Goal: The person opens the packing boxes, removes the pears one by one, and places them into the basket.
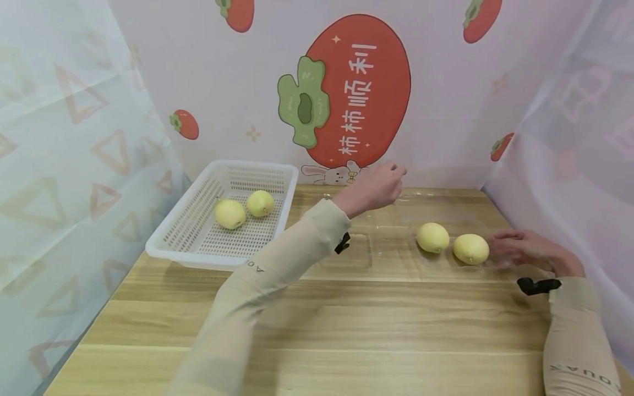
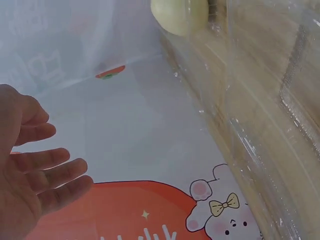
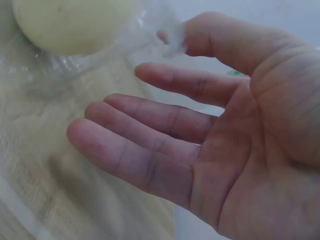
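Two yellow lemons, one on the left [image 1: 433, 237] and one on the right [image 1: 471, 249], sit side by side in clear plastic packaging [image 1: 378, 245] on the table's right half. My right hand [image 1: 527, 250] is at the right end of this plastic, beside the nearer lemon. In the right wrist view its thumb tip shows through the plastic edge, while the other fingers extend loosely below. Raised over the back of the table, my left hand [image 1: 373, 188] holds nothing. Its fingers are spread and slightly bent in the left wrist view.
A white slotted basket [image 1: 163, 242] stands at the left, with two more lemons in it, one nearer [image 1: 230, 214] and one farther [image 1: 260, 203]. Printed cloth walls enclose the wooden table [image 1: 396, 330] at the back and both sides.
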Demonstrator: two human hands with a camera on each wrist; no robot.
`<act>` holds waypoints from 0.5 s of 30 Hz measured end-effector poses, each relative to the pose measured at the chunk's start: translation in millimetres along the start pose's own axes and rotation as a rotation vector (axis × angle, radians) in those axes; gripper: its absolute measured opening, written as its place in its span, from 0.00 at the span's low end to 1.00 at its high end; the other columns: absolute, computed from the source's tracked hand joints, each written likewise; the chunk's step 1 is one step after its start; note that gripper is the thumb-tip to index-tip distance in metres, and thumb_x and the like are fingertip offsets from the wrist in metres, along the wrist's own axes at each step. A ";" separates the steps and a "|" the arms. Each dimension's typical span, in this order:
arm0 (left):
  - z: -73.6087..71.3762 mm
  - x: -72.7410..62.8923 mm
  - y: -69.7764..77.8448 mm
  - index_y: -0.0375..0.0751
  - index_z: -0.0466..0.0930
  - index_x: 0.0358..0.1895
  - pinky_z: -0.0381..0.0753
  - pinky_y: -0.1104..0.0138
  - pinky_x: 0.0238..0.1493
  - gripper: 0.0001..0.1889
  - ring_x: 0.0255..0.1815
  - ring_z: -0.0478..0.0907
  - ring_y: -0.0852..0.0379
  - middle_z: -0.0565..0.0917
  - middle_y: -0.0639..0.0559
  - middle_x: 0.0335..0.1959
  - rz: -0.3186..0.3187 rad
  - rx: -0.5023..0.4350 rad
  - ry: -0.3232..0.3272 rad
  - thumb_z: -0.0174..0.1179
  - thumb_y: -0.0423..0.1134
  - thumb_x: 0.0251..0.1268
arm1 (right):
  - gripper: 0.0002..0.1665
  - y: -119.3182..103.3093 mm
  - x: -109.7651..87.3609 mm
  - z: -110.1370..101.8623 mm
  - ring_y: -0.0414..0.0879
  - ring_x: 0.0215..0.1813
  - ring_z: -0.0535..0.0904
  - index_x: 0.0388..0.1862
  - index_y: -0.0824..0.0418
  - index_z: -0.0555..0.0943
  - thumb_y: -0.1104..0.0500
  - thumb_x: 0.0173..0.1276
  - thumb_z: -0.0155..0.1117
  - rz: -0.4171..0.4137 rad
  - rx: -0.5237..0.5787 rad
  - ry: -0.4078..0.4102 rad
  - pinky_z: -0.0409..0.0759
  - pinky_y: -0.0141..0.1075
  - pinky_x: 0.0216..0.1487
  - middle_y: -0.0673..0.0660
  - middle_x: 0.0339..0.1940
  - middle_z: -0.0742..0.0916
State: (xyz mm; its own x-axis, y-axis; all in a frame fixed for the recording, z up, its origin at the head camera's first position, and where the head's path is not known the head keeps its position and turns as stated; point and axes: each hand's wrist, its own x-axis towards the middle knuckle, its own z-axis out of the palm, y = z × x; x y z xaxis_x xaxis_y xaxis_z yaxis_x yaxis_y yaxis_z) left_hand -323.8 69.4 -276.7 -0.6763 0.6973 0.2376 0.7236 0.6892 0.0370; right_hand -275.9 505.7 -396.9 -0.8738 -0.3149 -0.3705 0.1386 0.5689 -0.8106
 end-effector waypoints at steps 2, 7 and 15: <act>-1.7 -5.7 0.5 0.44 0.70 0.66 0.82 0.67 0.52 0.20 0.53 0.79 0.56 0.78 0.49 0.60 0.018 -0.001 0.018 0.42 0.43 0.77 | 0.35 -4.1 -1.6 -0.3 0.37 0.51 0.84 0.74 0.72 0.57 0.49 0.80 0.46 0.008 -0.041 0.028 0.85 0.42 0.48 0.31 0.49 0.84; -11.3 -25.3 0.8 0.45 0.71 0.66 0.82 0.67 0.52 0.20 0.52 0.80 0.58 0.77 0.51 0.62 0.019 -0.029 0.022 0.44 0.43 0.77 | 0.37 -14.8 -3.5 -0.2 0.37 0.50 0.84 0.74 0.75 0.55 0.49 0.80 0.46 0.012 -0.085 0.057 0.85 0.42 0.47 0.47 0.55 0.86; -24.9 -59.7 -12.8 0.44 0.73 0.63 0.83 0.64 0.42 0.17 0.39 0.82 0.56 0.78 0.49 0.60 0.019 -0.027 0.109 0.46 0.41 0.76 | 0.38 -34.8 -9.9 -0.8 0.46 0.52 0.85 0.71 0.79 0.56 0.48 0.80 0.45 -0.005 -0.188 0.119 0.86 0.45 0.48 0.82 0.66 0.70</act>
State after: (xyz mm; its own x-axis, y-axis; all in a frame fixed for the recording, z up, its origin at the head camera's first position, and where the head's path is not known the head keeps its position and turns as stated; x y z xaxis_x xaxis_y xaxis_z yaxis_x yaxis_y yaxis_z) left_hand -289.1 14.1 -267.2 -0.6442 0.6841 0.3422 0.7408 0.6693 0.0567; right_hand -272.5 489.6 -364.6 -0.9248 -0.2325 -0.3010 0.0542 0.7028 -0.7093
